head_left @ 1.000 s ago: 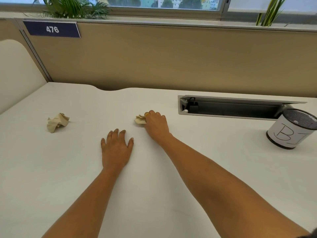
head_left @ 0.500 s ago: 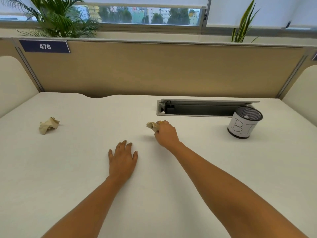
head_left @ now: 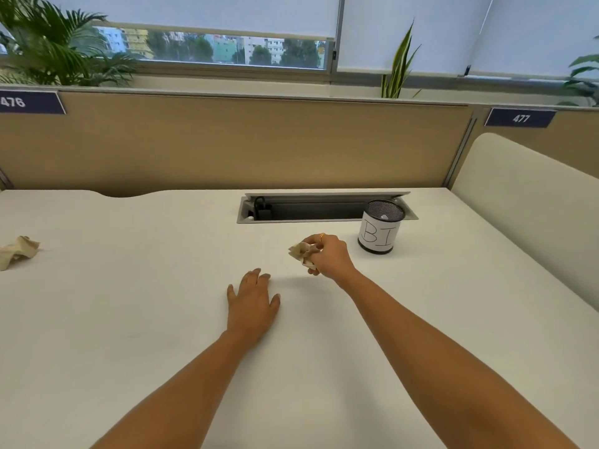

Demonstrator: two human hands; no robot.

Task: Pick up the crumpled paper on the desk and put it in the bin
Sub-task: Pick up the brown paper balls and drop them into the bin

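Observation:
My right hand (head_left: 329, 256) grips a beige crumpled paper (head_left: 299, 252) and holds it lifted just above the white desk (head_left: 129, 303), left of the bin. The bin (head_left: 381, 226) is a small black mesh cup wrapped in white paper with "BI" written on it, standing upright at the back right. A small white scrap shows inside it. My left hand (head_left: 252, 303) lies flat on the desk, palm down, fingers apart, holding nothing. A second crumpled paper (head_left: 17, 251) lies at the far left edge of the view.
An open grey cable tray (head_left: 308, 209) is sunk into the desk right behind the bin. A tan partition (head_left: 243, 144) closes the back, and a cream side panel (head_left: 525, 209) closes the right. Plants stand on the sill beyond.
My right hand closed on the paper, lifted it off the desk and carried it right toward the bin. The view turned right. My left hand stayed flat.

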